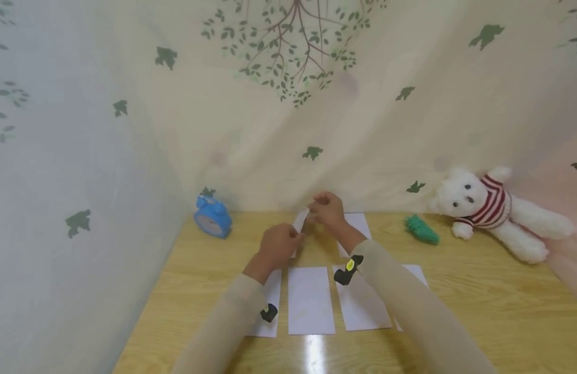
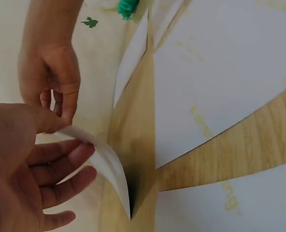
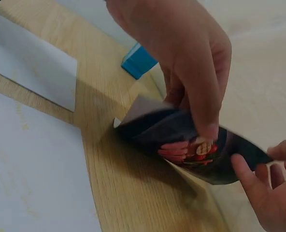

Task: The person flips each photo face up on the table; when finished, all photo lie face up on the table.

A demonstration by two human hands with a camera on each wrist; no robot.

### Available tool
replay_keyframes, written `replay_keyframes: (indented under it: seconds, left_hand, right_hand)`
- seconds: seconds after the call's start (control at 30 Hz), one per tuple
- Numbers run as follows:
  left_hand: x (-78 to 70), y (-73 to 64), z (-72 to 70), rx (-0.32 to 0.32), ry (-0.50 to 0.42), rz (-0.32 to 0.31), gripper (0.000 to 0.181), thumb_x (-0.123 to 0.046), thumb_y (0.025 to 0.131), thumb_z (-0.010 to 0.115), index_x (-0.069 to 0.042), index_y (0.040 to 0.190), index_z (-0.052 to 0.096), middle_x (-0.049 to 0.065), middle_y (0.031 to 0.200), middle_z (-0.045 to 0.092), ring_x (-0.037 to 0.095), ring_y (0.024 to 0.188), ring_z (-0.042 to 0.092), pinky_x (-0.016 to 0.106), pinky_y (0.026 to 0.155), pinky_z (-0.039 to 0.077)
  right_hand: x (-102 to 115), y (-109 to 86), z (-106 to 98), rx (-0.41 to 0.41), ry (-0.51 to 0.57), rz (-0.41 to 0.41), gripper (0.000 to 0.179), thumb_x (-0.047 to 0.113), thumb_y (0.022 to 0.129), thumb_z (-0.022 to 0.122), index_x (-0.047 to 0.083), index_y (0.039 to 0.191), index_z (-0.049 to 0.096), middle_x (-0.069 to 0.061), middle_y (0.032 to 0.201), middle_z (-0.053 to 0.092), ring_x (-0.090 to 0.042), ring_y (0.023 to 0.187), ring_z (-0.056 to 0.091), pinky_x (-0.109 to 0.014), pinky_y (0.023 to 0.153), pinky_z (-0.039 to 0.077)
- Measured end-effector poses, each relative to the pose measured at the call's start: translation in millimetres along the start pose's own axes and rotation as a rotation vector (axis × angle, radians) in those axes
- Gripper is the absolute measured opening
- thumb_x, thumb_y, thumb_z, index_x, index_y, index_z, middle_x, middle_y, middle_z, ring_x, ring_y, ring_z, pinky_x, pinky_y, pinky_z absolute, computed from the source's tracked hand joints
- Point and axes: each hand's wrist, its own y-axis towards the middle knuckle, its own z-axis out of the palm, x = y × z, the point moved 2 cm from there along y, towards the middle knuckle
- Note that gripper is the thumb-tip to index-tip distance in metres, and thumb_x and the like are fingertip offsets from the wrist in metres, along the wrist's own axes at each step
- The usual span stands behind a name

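Both hands hold one curved card (image 1: 301,220) near the back of the table. Its back is white; in the right wrist view its other face is dark, with a red and tan picture (image 3: 191,151). My left hand (image 1: 279,245) pinches the card's edge between thumb and fingers, its other fingers spread behind it in the left wrist view. At the far corner, the fingertips of my right hand (image 1: 329,212) pinch the card. White cards lie flat in a front row, one in the middle (image 1: 311,301) and another (image 1: 363,304) under the right forearm.
A further white card (image 1: 357,227) lies at the back, right of the hands. A blue alarm clock (image 1: 212,217) stands back left. Rightward are a green knobbly object (image 1: 421,230) and a white teddy bear (image 1: 496,210) in a striped sweater. Patterned cloth (image 1: 251,171) hangs behind the table.
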Motion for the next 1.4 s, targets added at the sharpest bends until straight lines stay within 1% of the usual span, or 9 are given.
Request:
replay_keyframes:
  seconds: [0.17,0.33,0.43,0.57,0.8,1.1,1.2,1.3,1.4]
  left_hand:
    - [7.7,0.9,-5.4,0.003,-0.266,-0.056,0.037,-0.031,0.105,0.062,-0.008,0.08,0.076,-0.002,0.063,0.057,0.012,0.056,0.048,0.026,0.051,0.037]
    - [20.5,0.5,-7.6,-0.017,-0.436,-0.091,0.035,-0.024,0.105,0.061,-0.004,0.08,0.073,-0.002,0.065,0.058,0.012,0.059,0.051,0.026,0.054,0.041]
    - [30.8,0.2,-4.4,0.02,-0.383,-0.137,0.035,-0.022,0.105,0.059,-0.005,0.075,0.069,-0.002,0.065,0.058,0.012,0.059,0.051,0.026,0.054,0.042]
    - [41.1,0.8,-0.8,0.074,-0.195,-0.201,0.036,-0.027,0.104,0.059,-0.011,0.072,0.064,0.0,0.068,0.06,0.016,0.062,0.053,0.029,0.057,0.043]
    - [49.8,11.3,7.0,0.117,0.051,-0.226,0.037,-0.033,0.103,0.061,-0.011,0.073,0.061,0.006,0.077,0.064,0.022,0.07,0.059,0.037,0.065,0.048]
    - [64.7,35.5,9.4,0.148,0.07,-0.255,0.04,-0.039,0.104,0.061,-0.006,0.084,0.069,0.011,0.086,0.069,0.026,0.074,0.063,0.045,0.075,0.056]
    - [70.1,46.6,11.7,0.149,0.092,-0.264,0.041,-0.041,0.101,0.064,-0.007,0.08,0.068,0.011,0.086,0.071,0.026,0.074,0.063,0.045,0.076,0.057]
    - [63.9,49.1,7.2,0.152,0.093,-0.275,0.043,-0.042,0.101,0.063,-0.008,0.076,0.066,0.013,0.086,0.071,0.026,0.073,0.063,0.045,0.077,0.057]
    - [60.4,48.9,4.6,0.141,0.097,-0.283,0.045,-0.043,0.104,0.059,-0.007,0.078,0.065,0.015,0.087,0.07,0.027,0.073,0.062,0.045,0.076,0.056]
  right_hand:
    - [-8.7,-2.2,-3.7,0.082,-0.006,0.02,0.023,0.008,0.103,0.062,0.0,0.124,0.056,-0.008,0.106,0.068,-0.024,0.092,0.072,-0.055,0.102,0.058]
    - [-15.7,-9.9,-3.2,0.171,-0.242,-0.033,0.034,0.01,0.104,0.057,-0.006,0.134,0.057,-0.024,0.124,0.068,-0.034,0.107,0.069,-0.052,0.102,0.057]
    - [-19.8,-12.9,-2.1,0.254,-0.481,-0.08,0.036,0.012,0.104,0.058,-0.006,0.136,0.059,-0.027,0.133,0.066,-0.039,0.12,0.066,-0.05,0.105,0.055]
    - [-23.3,-14.5,-0.9,0.409,-0.741,-0.153,0.037,0.007,0.101,0.061,-0.008,0.135,0.06,-0.029,0.14,0.064,-0.044,0.135,0.06,-0.051,0.114,0.05]
    - [-22.5,-10.9,-5.4,0.537,-0.956,-0.251,0.046,0.002,0.094,0.068,-0.006,0.139,0.06,-0.027,0.144,0.062,-0.044,0.139,0.056,-0.054,0.12,0.042]
    - [-29.8,-3.2,-11.8,0.56,-0.959,-0.199,0.055,0.001,0.094,0.068,0.005,0.148,0.056,-0.026,0.159,0.05,-0.044,0.149,0.046,-0.056,0.125,0.036]
    - [-27.1,1.7,-18.7,0.559,-0.859,-0.235,0.057,-0.004,0.094,0.066,0.001,0.149,0.054,-0.031,0.15,0.055,-0.047,0.14,0.053,-0.055,0.118,0.044]
    - [-19.5,8.8,-34.8,0.454,-0.663,-0.232,0.052,-0.009,0.094,0.064,-0.004,0.145,0.056,-0.033,0.144,0.059,-0.048,0.137,0.055,-0.048,0.11,0.053]
    - [-9.5,15.6,-63.2,0.215,-0.55,-0.209,0.037,-0.001,0.097,0.065,-0.005,0.134,0.064,-0.026,0.138,0.065,-0.04,0.133,0.06,-0.034,0.1,0.056]
